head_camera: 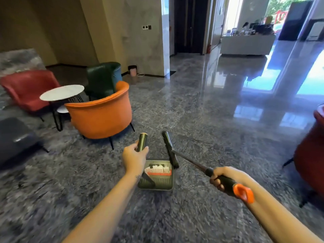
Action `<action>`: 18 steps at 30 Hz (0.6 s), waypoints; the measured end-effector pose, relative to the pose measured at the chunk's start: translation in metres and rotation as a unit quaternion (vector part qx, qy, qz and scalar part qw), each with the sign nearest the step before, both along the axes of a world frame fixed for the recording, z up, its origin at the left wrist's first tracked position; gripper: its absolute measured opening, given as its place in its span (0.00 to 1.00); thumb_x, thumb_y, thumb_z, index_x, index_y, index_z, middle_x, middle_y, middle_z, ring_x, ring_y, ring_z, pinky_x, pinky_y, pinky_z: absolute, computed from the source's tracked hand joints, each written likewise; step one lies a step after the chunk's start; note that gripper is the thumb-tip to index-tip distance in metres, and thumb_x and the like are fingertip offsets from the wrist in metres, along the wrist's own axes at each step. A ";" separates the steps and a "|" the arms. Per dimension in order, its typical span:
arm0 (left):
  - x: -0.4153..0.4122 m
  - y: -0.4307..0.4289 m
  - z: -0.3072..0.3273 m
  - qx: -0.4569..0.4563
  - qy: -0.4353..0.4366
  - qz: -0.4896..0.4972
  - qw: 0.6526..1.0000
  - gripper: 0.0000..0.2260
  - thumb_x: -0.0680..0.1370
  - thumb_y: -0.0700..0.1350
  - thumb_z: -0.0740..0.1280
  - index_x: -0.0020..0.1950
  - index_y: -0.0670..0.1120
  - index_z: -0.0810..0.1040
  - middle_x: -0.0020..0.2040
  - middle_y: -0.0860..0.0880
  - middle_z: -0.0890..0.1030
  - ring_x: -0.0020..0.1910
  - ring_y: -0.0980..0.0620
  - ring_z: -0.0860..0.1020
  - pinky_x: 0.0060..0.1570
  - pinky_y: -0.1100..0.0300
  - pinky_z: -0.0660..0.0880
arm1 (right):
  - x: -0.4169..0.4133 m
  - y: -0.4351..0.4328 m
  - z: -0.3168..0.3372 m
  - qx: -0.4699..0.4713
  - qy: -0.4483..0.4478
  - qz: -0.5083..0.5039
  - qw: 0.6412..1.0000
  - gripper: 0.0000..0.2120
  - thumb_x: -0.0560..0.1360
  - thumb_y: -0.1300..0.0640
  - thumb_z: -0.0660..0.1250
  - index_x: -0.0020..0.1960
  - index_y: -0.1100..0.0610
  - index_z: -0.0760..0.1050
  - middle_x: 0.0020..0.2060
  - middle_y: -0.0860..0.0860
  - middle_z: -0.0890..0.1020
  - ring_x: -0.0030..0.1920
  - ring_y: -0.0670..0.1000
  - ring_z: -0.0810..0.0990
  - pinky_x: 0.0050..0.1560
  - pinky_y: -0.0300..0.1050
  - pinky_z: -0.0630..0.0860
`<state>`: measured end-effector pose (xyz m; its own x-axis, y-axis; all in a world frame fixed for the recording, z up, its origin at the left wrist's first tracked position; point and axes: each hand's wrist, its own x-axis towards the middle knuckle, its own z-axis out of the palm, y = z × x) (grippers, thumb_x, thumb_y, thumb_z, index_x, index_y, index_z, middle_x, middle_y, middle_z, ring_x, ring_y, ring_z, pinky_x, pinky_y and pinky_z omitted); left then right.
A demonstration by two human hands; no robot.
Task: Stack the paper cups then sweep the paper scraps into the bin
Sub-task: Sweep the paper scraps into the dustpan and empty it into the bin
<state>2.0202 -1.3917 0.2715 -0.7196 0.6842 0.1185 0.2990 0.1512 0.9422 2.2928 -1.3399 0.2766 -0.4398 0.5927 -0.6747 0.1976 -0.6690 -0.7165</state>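
Observation:
My left hand (134,157) grips the dark green upright handle (142,142) of a dustpan (158,181), which hangs low over the speckled floor. White paper scraps (157,167) lie in the pan beside its red comb strip. My right hand (223,178) grips the black and orange handle of a broom (187,161). The broom's dark brush head (169,149) reaches past the pan's far right corner. A small pink bin (132,70) stands far off by the wall. No paper cups are in view.
An orange armchair (101,111) stands just ahead on the left, with a round white table (62,92), a green chair (103,78) and a red chair (28,88) behind it. A dark red chair (312,155) is at the right edge. Glossy open floor stretches ahead.

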 end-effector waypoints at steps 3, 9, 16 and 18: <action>-0.052 0.094 -0.014 -0.004 0.004 -0.007 1.000 0.08 0.73 0.40 0.72 0.35 0.44 0.76 0.28 0.41 0.74 0.28 0.45 0.72 0.31 0.56 0.67 | -0.058 0.096 -0.012 -0.008 -0.013 0.014 1.000 0.08 0.75 0.70 0.52 0.40 0.62 0.65 0.20 0.53 0.68 0.16 0.46 0.66 0.14 0.33 0.63; -0.178 0.299 -0.039 -0.010 0.031 -0.026 0.999 0.09 0.73 0.40 0.72 0.34 0.45 0.76 0.27 0.42 0.73 0.27 0.47 0.71 0.29 0.54 0.68 | -0.180 0.298 -0.031 0.023 -0.101 0.038 0.994 0.11 0.76 0.68 0.55 0.35 0.61 0.66 0.30 0.55 0.68 0.16 0.45 0.69 0.18 0.36 0.67; -0.298 0.532 -0.027 -0.015 0.020 -0.069 0.997 0.08 0.73 0.40 0.72 0.35 0.41 0.77 0.29 0.43 0.73 0.27 0.49 0.69 0.31 0.56 0.66 | -0.296 0.515 -0.013 -0.004 -0.125 0.003 0.992 0.12 0.75 0.64 0.59 0.34 0.58 0.67 0.29 0.52 0.65 0.11 0.41 0.63 0.12 0.30 0.59; -0.326 0.598 -0.034 -0.015 0.009 -0.065 0.998 0.10 0.73 0.40 0.72 0.33 0.45 0.75 0.27 0.44 0.72 0.25 0.50 0.67 0.28 0.57 0.65 | -0.324 0.581 -0.018 -0.029 -0.098 -0.023 0.994 0.12 0.77 0.65 0.58 0.34 0.60 0.67 0.29 0.53 0.66 0.13 0.43 0.65 0.13 0.31 0.60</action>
<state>1.6940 -0.7941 0.2376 -0.6231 0.7745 0.1092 0.3349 0.1381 0.9321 1.9686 -0.7592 0.2590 -0.2698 0.5669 -0.7784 0.2985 -0.7193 -0.6273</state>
